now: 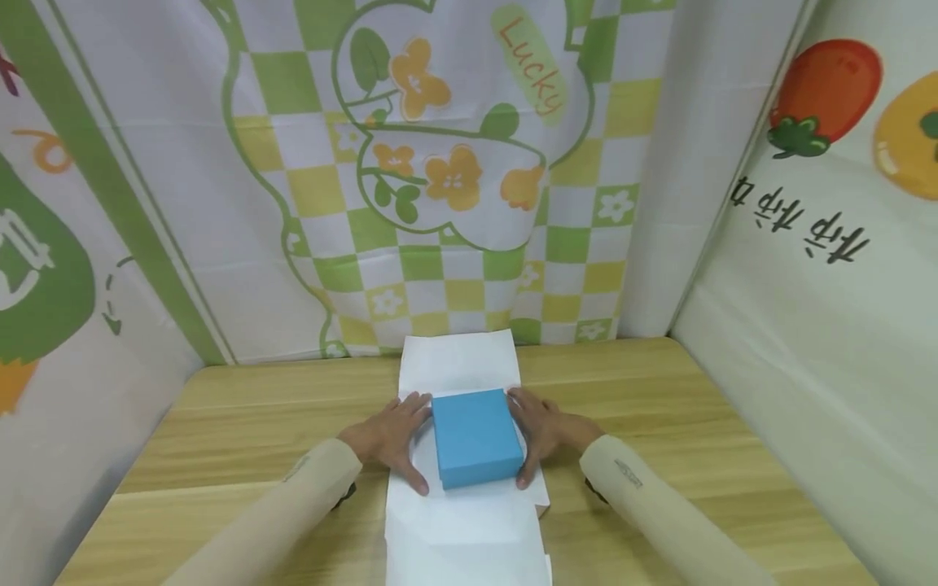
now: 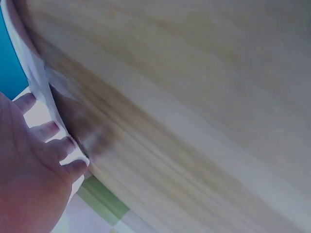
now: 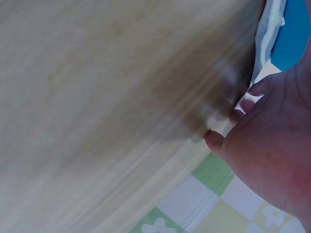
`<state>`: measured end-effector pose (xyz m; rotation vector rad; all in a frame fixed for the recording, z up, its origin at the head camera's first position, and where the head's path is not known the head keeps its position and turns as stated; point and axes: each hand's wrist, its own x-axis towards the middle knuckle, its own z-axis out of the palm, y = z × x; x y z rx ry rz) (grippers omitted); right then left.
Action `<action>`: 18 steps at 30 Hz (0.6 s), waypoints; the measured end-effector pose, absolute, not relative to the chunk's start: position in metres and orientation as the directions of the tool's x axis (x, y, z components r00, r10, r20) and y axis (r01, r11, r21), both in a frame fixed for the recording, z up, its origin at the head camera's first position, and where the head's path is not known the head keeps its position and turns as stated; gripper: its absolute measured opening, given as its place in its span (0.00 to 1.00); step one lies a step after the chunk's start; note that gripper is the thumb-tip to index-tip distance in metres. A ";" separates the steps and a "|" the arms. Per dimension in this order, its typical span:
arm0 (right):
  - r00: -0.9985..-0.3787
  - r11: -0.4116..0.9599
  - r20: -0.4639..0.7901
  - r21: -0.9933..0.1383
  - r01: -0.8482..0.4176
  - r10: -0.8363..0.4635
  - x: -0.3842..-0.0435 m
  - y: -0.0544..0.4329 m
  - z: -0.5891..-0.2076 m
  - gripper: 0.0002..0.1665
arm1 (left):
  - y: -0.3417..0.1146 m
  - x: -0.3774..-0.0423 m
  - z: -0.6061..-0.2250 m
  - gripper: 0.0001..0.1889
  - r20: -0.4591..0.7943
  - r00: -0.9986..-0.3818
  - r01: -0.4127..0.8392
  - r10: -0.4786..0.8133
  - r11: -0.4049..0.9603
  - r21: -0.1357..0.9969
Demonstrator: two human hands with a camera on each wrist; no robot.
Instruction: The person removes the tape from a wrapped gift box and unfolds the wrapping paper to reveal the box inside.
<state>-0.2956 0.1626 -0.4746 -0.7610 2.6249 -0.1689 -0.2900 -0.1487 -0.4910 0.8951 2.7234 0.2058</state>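
A blue square box [image 1: 478, 435] sits on a long white folded sheet [image 1: 463, 521], slightly turned, its front side facing me. At its left is my left hand [image 1: 392, 435], fingers spread over the sheet and the thumb lying apart from the box's front corner. My right hand [image 1: 545, 427] is at the opposite side, fingertips by the far corner and thumb beside the front right corner. In the left wrist view, the spread fingers [image 2: 44, 131] lie along the sheet's edge. The right wrist view has the fingers [image 3: 236, 116] extended at the other edge, with part of the blue box [image 3: 290, 41] beyond.
A wood-grain table [image 1: 264, 431] bears the sheet, whose far end [image 1: 458, 362] rises near the back curtain [image 1: 447, 285] with its green and yellow checks. Printed fabric walls [image 1: 813, 325] stand at both sides.
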 end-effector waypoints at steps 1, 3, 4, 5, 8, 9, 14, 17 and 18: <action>-0.773 0.844 -0.340 -0.224 -0.487 -0.536 -0.297 0.162 -0.475 0.89 | -0.149 -0.290 -0.491 0.70 -0.214 -0.781 0.546 0.587 0.807 0.225; -0.772 0.848 -0.350 -0.214 -0.485 -0.531 -0.300 0.162 -0.475 0.89 | -0.150 -0.289 -0.492 0.69 -0.227 -0.791 0.528 0.569 0.821 0.218; -0.772 0.850 -0.356 -0.217 -0.480 -0.527 -0.300 0.162 -0.474 0.89 | -0.150 -0.289 -0.492 0.69 -0.233 -0.796 0.520 0.559 0.828 0.211; -0.774 0.854 -0.361 -0.219 -0.473 -0.521 -0.301 0.162 -0.474 0.89 | -0.150 -0.289 -0.492 0.68 -0.233 -0.799 0.517 0.554 0.831 0.203; -0.777 0.865 -0.382 -0.200 -0.460 -0.501 -0.300 0.160 -0.471 0.89 | -0.149 -0.289 -0.492 0.68 -0.232 -0.805 0.515 0.546 0.837 0.183; -0.777 0.868 -0.386 -0.195 -0.457 -0.497 -0.300 0.160 -0.471 0.89 | -0.148 -0.289 -0.491 0.68 -0.242 -0.804 0.515 0.544 0.839 0.175; -0.770 0.868 -0.401 -0.204 -0.453 -0.496 -0.295 0.162 -0.471 0.88 | -0.146 -0.285 -0.493 0.70 -0.269 -0.799 0.509 0.539 0.843 0.176; -0.769 0.864 -0.392 -0.237 -0.445 -0.504 -0.293 0.164 -0.474 0.88 | -0.147 -0.283 -0.496 0.70 -0.248 -0.800 0.515 0.546 0.838 0.181; -0.769 0.862 -0.389 -0.245 -0.445 -0.507 -0.293 0.165 -0.475 0.88 | -0.148 -0.282 -0.497 0.70 -0.240 -0.800 0.519 0.550 0.835 0.182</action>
